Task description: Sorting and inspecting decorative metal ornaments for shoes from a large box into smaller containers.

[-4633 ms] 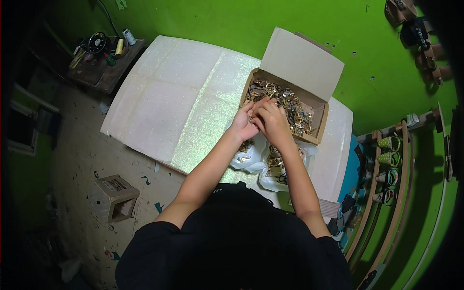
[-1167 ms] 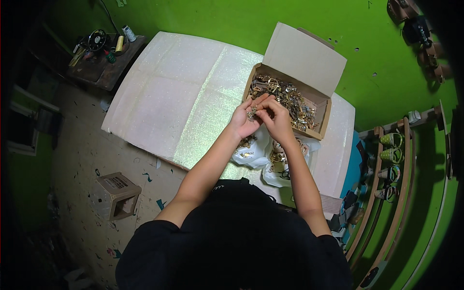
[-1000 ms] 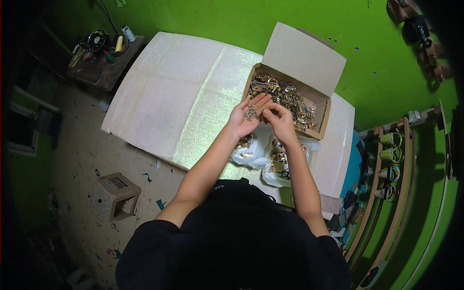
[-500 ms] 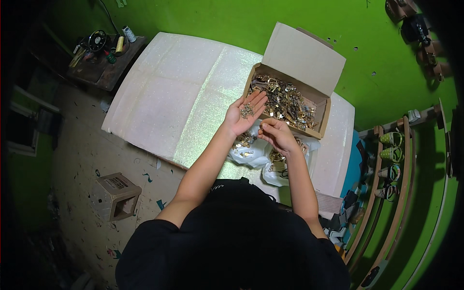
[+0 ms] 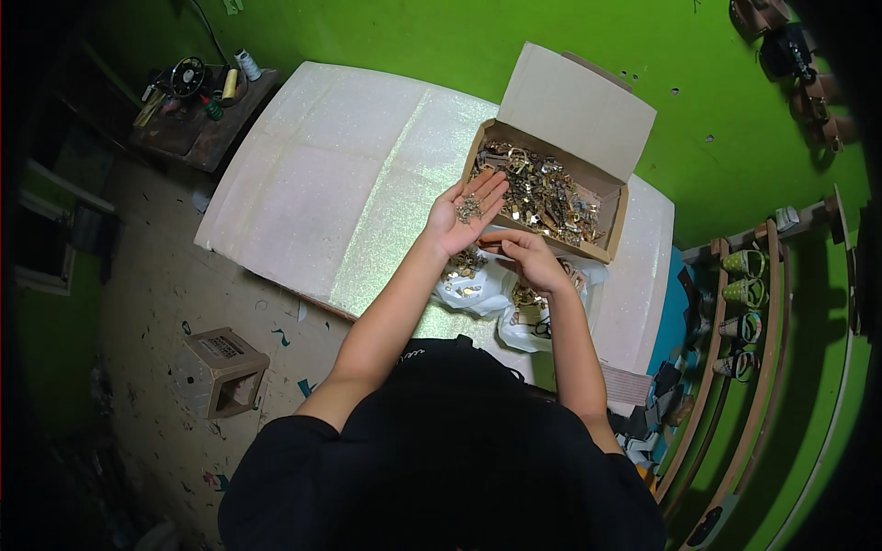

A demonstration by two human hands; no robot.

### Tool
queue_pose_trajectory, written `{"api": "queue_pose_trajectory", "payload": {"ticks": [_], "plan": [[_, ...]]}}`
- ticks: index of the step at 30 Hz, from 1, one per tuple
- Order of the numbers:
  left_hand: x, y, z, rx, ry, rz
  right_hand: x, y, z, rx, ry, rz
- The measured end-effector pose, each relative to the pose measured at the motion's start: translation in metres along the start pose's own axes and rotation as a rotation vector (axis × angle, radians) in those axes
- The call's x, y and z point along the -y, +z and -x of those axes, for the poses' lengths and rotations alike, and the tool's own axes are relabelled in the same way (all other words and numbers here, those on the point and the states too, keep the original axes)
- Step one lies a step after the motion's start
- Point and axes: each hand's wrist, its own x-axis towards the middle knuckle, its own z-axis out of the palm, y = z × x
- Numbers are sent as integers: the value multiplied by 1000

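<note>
My left hand [image 5: 452,220] is palm up with its fingers stretched out, bearing a small heap of metal pieces [image 5: 469,209] too tiny to name. My right hand [image 5: 526,259] is just right of it and lower, its fingers extended leftward, with nothing visible in them. Below the fingertips, a white plastic bag [image 5: 491,298] lies open with shiny metal pieces inside. A second white plastic bag [image 5: 517,338], under my right wrist, also contains metal fittings. Beyond both hands is an open cardboard box [image 5: 608,207] filled with gold and silver buckles and similar hardware [image 5: 542,188].
Everything stands on a table with a glittery white cover [image 5: 294,156]. The box's lid [image 5: 579,110] leans toward the green wall. A sewing machine [image 5: 188,78] with thread spools is far left. A carton [image 5: 220,372] sits on the floor. Sandals hang on a wooden rack [image 5: 726,340] at right.
My right hand's fingers have gone from a pinch to stretched out, their tips shifting left toward the first bag. My left hand stays nearly still with its heap.
</note>
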Motion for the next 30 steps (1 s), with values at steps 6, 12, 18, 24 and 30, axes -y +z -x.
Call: {"api": "queue_pose_trajectory", "payload": {"ticks": [6, 12, 18, 24, 30], "plan": [[1, 2, -1, 4, 8, -15, 18, 7, 2, -129, -10, -38], [7, 4, -2, 2, 7, -121, 41, 14, -4, -313, -518, 660], [20, 19, -1, -109, 18, -242, 44, 19, -15, -441, -655, 1092], [19, 16, -1, -22, -39, -199, 45, 17, -18, -422, -751, 1235], [20, 11, -4, -28, -44, -191, 43, 15, -21, -412, -814, 1253]]}}
